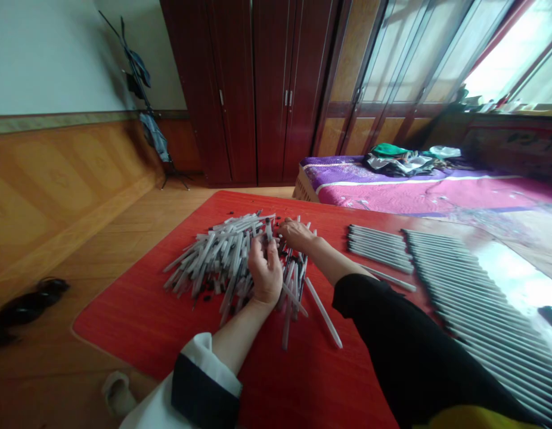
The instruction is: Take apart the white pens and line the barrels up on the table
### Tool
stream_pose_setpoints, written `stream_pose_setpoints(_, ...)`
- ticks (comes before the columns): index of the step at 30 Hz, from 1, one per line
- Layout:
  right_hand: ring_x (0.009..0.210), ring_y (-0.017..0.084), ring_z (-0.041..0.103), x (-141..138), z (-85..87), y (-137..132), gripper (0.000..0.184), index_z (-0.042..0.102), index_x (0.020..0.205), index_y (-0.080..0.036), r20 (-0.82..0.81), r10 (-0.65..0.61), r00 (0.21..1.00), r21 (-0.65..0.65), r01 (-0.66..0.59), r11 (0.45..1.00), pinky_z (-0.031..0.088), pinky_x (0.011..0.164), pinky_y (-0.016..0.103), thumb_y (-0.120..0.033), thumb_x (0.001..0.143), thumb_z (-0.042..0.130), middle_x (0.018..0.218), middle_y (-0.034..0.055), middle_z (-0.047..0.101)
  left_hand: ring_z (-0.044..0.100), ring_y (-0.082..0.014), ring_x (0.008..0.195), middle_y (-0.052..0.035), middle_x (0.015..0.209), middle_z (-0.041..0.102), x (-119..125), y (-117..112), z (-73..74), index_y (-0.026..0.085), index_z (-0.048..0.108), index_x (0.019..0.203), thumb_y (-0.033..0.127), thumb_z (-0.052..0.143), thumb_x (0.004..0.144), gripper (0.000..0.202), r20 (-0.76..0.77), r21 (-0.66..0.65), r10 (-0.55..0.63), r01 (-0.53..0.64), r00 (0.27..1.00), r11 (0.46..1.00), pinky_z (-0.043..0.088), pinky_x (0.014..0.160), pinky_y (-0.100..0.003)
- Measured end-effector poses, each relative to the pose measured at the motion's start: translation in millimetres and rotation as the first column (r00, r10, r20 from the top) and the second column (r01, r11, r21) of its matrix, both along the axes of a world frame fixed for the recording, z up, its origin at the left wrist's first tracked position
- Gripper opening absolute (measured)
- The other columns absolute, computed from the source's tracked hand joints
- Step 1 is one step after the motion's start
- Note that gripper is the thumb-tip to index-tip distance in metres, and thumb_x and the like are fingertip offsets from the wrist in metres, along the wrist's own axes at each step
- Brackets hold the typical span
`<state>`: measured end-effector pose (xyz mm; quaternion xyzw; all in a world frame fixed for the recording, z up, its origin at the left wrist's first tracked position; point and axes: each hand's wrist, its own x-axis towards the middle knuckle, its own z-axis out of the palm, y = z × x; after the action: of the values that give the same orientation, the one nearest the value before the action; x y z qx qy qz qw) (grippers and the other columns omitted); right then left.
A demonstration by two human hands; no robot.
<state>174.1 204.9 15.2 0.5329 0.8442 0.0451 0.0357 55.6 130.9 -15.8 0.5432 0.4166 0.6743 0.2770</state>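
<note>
My left hand (264, 273) is closed around a clear pen barrel (269, 231) that stands nearly upright and has a dark top end. Just to the right, my right hand (297, 233) reaches down over the pile with its fingers bent together. Small black parts (279, 233) lie by its fingertips, and whatever it pinches is hidden. A loose heap of translucent pen barrels (222, 253) spreads to the left of both hands. More barrels (292, 292) lie below and beside my left wrist, with a single barrel (323, 313) apart to the right.
On the right of the red table (137, 310), pens with black ends lie in a short row (381, 247) and a long row (473, 298). A dark phone-like object (551, 319) is at the right edge. Behind stand a bed (392, 193) and a dark wardrobe (267, 89).
</note>
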Motion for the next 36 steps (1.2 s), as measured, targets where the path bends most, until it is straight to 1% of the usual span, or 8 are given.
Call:
stream_pose_setpoints(9, 0.095, 0.021, 0.054, 6, -2.8, -8, 0.022, 0.064, 0.092, -0.013, 0.052, 0.135, 0.989, 0.091, -0.140, 0.986, 0.042, 0.075, 0.028, -0.011, 0.086, 0.042, 0.099, 0.0129, 0.060, 0.061, -0.0190, 0.086, -0.0097, 0.091, 0.063, -2, -3, 4.1, 0.016, 0.053, 0.096, 0.030, 0.045, 0.087, 0.018, -0.022, -0.015, -0.045, 0.045, 0.999, 0.999, 0.046, 0.080, -0.032)
stream_pose_setpoints(13, 0.089, 0.019, 0.054, 8, -0.4, -37, 0.020, 0.066, 0.084, -0.013, -0.272, 0.055, 0.961, 0.247, 0.015, 0.969, 0.042, 0.073, 0.026, -0.022, 0.085, 0.048, 0.093, 0.0114, 0.060, 0.061, -0.0177, 0.083, -0.0081, 0.088, 0.063, -2, -4, 7.0, 0.017, 0.051, 0.095, 0.030, 0.049, 0.085, 0.017, 0.019, -0.017, -0.065, 0.065, 0.998, 0.998, 0.047, 0.076, -0.029)
stream_pose_setpoints(15, 0.075, 0.016, 0.057, 11, 1.6, -60, 0.019, 0.066, 0.081, -0.013, -0.589, -0.054, 0.806, 0.226, 0.229, 0.947, 0.043, 0.066, 0.025, -0.026, 0.081, 0.052, 0.081, 0.0077, 0.062, 0.062, -0.0167, 0.081, -0.0068, 0.087, 0.063, -2, -3, 8.5, 0.017, 0.051, 0.093, 0.030, 0.051, 0.084, 0.016, 0.062, -0.025, -0.102, 0.104, 0.993, 0.994, 0.047, 0.075, -0.028)
stream_pose_setpoints(18, 0.051, 0.013, 0.053, 20, 1.6, -98, 0.019, 0.063, 0.070, -0.013, -0.935, -0.240, 0.261, -0.105, 0.444, 0.890, 0.040, 0.047, 0.023, -0.030, 0.073, 0.057, 0.056, 0.0014, 0.058, 0.063, -0.0145, 0.075, -0.0040, 0.080, 0.064, 0, -2, 10.9, 0.017, 0.051, 0.087, 0.029, 0.056, 0.080, 0.015, 0.196, -0.064, -0.176, 0.191, 0.965, 0.979, 0.048, 0.070, -0.025)
stream_pose_setpoints(21, 0.044, 0.011, 0.051, 31, -4.5, -133, 0.014, 0.059, 0.065, -0.013, -0.904, -0.317, -0.287, -0.404, 0.331, 0.853, 0.037, 0.037, 0.021, -0.027, 0.064, 0.062, 0.052, 0.0010, 0.058, 0.062, -0.0118, 0.062, -0.0003, 0.072, 0.063, 4, -4, 13.6, 0.016, 0.051, 0.083, 0.029, 0.063, 0.073, 0.020, 0.381, -0.146, -0.283, 0.359, 0.880, 0.922, 0.048, 0.059, -0.022)
stream_pose_setpoints(23, 0.044, 0.010, 0.053, 37, -10.9, -148, 0.013, 0.060, 0.065, -0.012, -0.807, -0.310, -0.502, -0.467, 0.222, 0.856, 0.038, 0.036, 0.019, -0.022, 0.059, 0.065, 0.056, 0.0027, 0.061, 0.061, -0.0112, 0.057, 0.0002, 0.071, 0.064, 6, -8, 15.2, 0.016, 0.051, 0.083, 0.028, 0.066, 0.070, 0.023, 0.488, -0.181, -0.382, 0.519, 0.785, 0.835, 0.048, 0.056, -0.022)
stream_pose_setpoints(27, 0.047, 0.009, 0.056, 43, -21.6, -159, 0.016, 0.061, 0.066, -0.011, -0.660, -0.276, -0.699, -0.460, 0.084, 0.884, 0.042, 0.040, 0.017, -0.017, 0.055, 0.070, 0.061, 0.0053, 0.065, 0.064, -0.0126, 0.060, -0.0019, 0.074, 0.068, 11, -16, 16.7, 0.014, 0.051, 0.080, 0.024, 0.068, 0.067, 0.023, 0.597, -0.202, -0.486, 0.706, 0.639, 0.679, 0.050, 0.058, -0.023)
stream_pose_setpoints(36, 0.053, 0.011, 0.060, 44, -22.4, -158, 0.022, 0.060, 0.071, -0.012, -0.575, -0.306, -0.759, -0.445, -0.024, 0.895, 0.045, 0.044, 0.017, -0.017, 0.056, 0.075, 0.067, 0.0056, 0.068, 0.067, -0.0135, 0.065, -0.0042, 0.080, 0.070, 15, -22, 12.2, 0.014, 0.052, 0.081, 0.021, 0.070, 0.066, 0.024, 0.607, -0.236, -0.516, 0.758, 0.604, 0.609, 0.052, 0.063, -0.024)
